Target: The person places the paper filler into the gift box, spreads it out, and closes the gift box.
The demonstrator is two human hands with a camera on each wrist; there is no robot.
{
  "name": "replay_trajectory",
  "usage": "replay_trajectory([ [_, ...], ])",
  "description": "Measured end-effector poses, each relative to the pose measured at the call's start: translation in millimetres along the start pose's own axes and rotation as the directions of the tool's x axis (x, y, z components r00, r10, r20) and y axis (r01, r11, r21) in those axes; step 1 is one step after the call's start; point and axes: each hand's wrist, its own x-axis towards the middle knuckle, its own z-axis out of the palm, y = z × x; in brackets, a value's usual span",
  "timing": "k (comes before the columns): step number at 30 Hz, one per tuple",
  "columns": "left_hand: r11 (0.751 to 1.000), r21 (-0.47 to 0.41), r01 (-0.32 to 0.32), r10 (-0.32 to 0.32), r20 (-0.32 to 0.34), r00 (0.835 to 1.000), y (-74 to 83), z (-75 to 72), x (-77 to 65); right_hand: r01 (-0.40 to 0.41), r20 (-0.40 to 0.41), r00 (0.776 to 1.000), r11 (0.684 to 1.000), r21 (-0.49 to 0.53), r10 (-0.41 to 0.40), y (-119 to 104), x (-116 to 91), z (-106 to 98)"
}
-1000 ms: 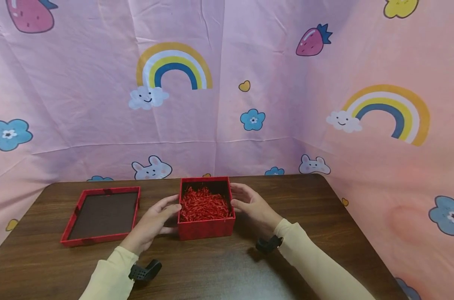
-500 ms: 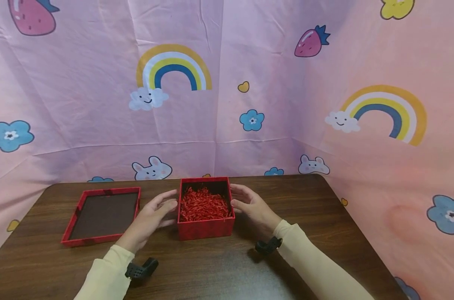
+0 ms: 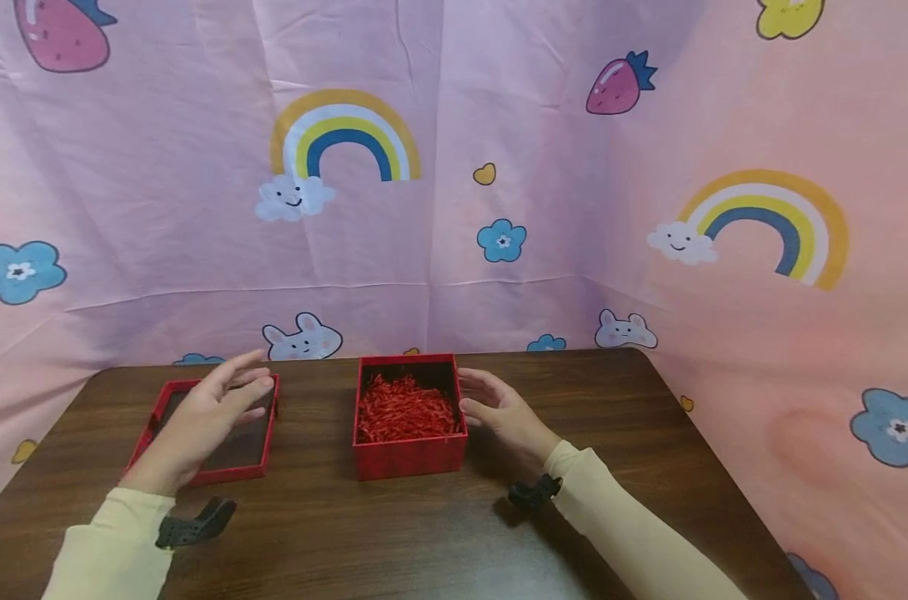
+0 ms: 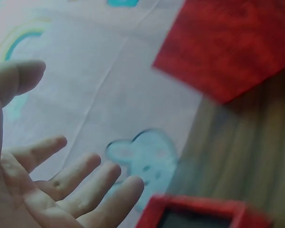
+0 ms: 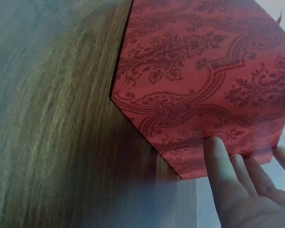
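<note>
A square red box (image 3: 412,460) stands on the table, filled with shredded red paper (image 3: 408,410). My right hand (image 3: 508,419) rests against its right side, thumb near the rim. In the right wrist view the fingertips lie along the patterned red wall (image 5: 199,90). To the left, the box's shallow red lid (image 3: 232,477) lies inside up, its dark lining showing. Above the lid hovers my left hand (image 3: 198,425), fingers spread and holding nothing; it covers part of the lid. The left wrist view catches the palm with a corner of the lid (image 4: 199,203) below.
The brown wooden table (image 3: 423,542) carries the box and lid. A pastel cloth (image 3: 514,317) printed with rainbows, bunnies and flowers hangs behind it and along the right side. Each wrist wears a black camera mount (image 3: 196,523).
My left hand has let go of the box's left side and moved left, over the lid. The right hand and the box have stayed in place.
</note>
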Motion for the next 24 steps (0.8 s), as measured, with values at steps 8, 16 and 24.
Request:
replay_trajectory([
  [8, 0.989, 0.14, 0.044, -0.025, -0.133, 0.991, -20.9, -68.1, -2.9, -0.012, -0.004, 1.0, 1.0, 0.027, 0.013, -1, -1, 1],
  [16, 0.928, 0.311, 0.207, -0.134, -0.238, 0.962, -65.8, -113.2, -19.1, -0.003, 0.011, 1.0, 1.0, 0.009, 0.003, 0, 0, 1],
  [24, 0.902, 0.337, 0.269, -0.245, -0.111, 0.963, -103.3, -129.5, -28.3, 0.01, 0.009, 1.0, 1.0, 0.019, -0.011, 2, 1, 1],
])
